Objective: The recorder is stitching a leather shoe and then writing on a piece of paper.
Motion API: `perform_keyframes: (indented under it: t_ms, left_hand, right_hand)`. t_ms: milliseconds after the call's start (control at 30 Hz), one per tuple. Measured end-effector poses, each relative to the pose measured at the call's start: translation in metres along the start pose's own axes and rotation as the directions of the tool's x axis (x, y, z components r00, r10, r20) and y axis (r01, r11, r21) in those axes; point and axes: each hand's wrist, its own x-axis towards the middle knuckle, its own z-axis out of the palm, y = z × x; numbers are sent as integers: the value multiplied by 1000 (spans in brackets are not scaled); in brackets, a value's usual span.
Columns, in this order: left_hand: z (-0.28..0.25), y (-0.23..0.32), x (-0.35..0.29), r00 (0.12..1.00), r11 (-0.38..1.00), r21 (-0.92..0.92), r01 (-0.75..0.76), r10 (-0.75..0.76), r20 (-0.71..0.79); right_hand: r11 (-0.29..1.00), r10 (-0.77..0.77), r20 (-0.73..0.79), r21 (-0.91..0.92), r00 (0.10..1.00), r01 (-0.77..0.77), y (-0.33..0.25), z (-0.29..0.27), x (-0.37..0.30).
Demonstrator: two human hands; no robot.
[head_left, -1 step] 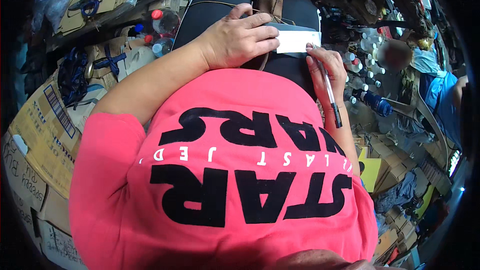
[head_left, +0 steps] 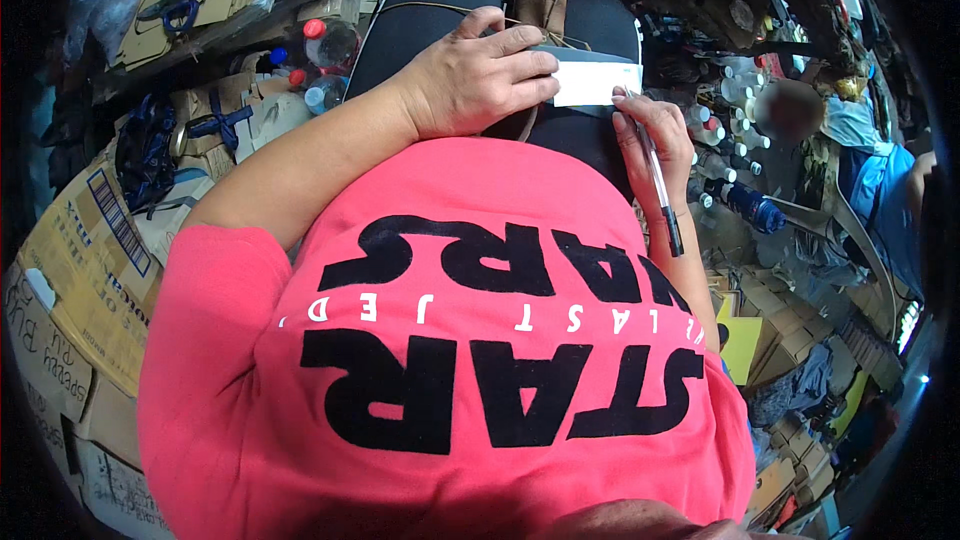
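Note:
On my lap lies a small white slip of paper [head_left: 598,84] over a dark grey flat piece [head_left: 590,55]. My left hand [head_left: 480,80] has its fingers bent over the left end of the slip, holding it down; the palm and what lies under it are hidden. Between thumb and fingers of my right hand [head_left: 655,135], at the slip's lower right corner, is a pen [head_left: 657,172] with a clear barrel and a black end slanting back toward my wrist. I cannot make out the pen's writing tip.
Plastic bottles [head_left: 330,43] with red and blue caps stand to the left of my legs. Flattened cardboard [head_left: 85,260] is stacked at the left, with blue-handled scissors [head_left: 182,15] farther off. More bottles [head_left: 735,130], a blue cloth [head_left: 880,190] and cardboard pieces [head_left: 770,315] crowd the right.

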Motion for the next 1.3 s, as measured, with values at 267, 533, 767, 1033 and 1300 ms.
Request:
perform_keyframes:
  t_ms: [267,533,767,1033,1300]
  left_hand:
    - [0,0,-1,1000,1000,11,17,-17,-18]
    - [2,0,-1,998,998,16,-54,54,-23]
    - [-3,0,2,993,996,8,-90,90,73]
    - [-2,0,2,996,997,-6,-72,72,60]
    - [2,-1,1,996,996,-53,-65,68,58]
  right_hand:
    - [999,-19,7,-26,1000,19,-1,-1,-1]
    - [997,-18,17,-75,1000,19,-3,-1,-1]
    - [1000,15,-24,-6,1000,-15,-12,-11,7]
    - [574,325,22,790,946,-215,-40,1,40]
    - [585,407,135,722,904,-371,-2,15,36]
